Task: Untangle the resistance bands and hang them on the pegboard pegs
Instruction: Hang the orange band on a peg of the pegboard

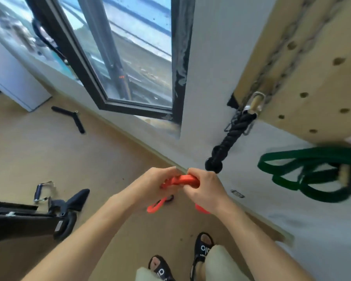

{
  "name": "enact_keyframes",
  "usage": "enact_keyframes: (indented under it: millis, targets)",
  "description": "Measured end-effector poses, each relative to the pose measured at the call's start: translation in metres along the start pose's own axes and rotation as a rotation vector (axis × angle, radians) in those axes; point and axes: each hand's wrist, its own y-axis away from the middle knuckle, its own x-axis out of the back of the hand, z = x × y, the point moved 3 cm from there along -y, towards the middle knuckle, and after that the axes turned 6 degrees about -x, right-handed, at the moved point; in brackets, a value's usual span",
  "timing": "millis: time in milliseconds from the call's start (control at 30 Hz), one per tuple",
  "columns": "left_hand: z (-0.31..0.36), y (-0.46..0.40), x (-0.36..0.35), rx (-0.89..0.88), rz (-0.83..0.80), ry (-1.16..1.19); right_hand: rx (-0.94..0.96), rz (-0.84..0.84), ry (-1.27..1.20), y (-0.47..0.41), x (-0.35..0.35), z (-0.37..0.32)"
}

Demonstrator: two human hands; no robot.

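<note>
Item: both hands. I am gripping the orange resistance band between my left hand and right hand, fingers curled round its bunched middle, loops dangling below over the floor. Step, as I judge: untangling. Green resistance band is already hanging at the pegboard lower edge, beside the black rope handle. Next move is likely calling for loops pulled apart, then lifted to a free peg.

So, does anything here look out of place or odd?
Yes: a V-bar and a stirrup handle lie loose on the floor, off the pegboard. Both hands grip the orange band; the green band already hangs.
</note>
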Motion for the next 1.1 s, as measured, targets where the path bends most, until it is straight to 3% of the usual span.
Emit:
enact_keyframes:
  millis: [300, 433, 700, 1100]
  targets:
    - [0.159, -0.048, 0.044, -0.336, -0.078, -0.508, -0.034, 0.059, -0.199, 0.092, 0.144, -0.041]
    - [0.206, -0.062, 0.043, -0.447, -0.136, -0.463, -0.029, 0.11, -0.329, 0.127, 0.181, -0.038]
    - [0.268, -0.1, 0.026, -0.422, -0.301, -0.22, -0.014, 0.225, -0.476, 0.168, 0.242, -0.024]
    - [0.308, -0.146, 0.022, -0.497, -0.191, -0.246, 0.012, 0.382, -0.515, 0.158, 0.297, -0.005]
